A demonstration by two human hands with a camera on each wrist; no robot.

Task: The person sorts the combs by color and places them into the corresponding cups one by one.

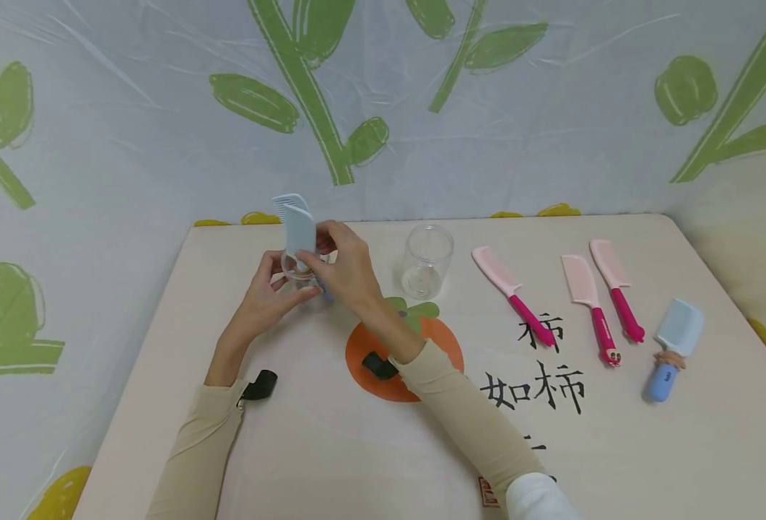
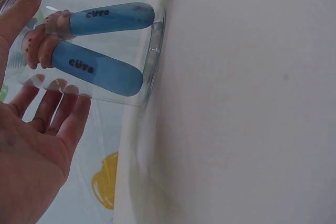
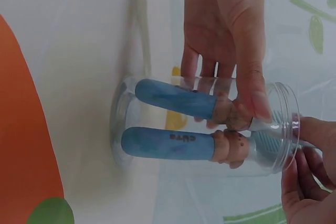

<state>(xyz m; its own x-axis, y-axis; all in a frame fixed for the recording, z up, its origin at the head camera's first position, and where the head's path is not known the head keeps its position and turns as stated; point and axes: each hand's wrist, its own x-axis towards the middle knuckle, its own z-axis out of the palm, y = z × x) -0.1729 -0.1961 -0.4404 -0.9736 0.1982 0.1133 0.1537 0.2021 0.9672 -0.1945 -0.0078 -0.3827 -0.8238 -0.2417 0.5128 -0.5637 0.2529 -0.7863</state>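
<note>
Two light blue combs (image 1: 300, 232) stand handle-down in a clear jar (image 3: 122, 121), their toothed heads rising above its rim. Through the clear wall, their blue handles (image 2: 97, 69) show brown figures at the neck and the lettering "CUTE". My left hand (image 1: 271, 300) grips the jar from the side, thumb on one side and fingers on the other. At the jar's mouth, my right hand (image 1: 350, 271) pinches a comb just above the rim. Both wrist views show the handles inside; the bottoms of the handles lie near the jar's base.
A second clear jar (image 1: 427, 261) stands to the right. Farther right lie three pink combs with magenta handles, among them the leftmost pink comb (image 1: 512, 295), and another light blue comb (image 1: 680, 328). The tablecloth (image 1: 318, 448) bears a printed persimmon (image 1: 444, 350) and black characters.
</note>
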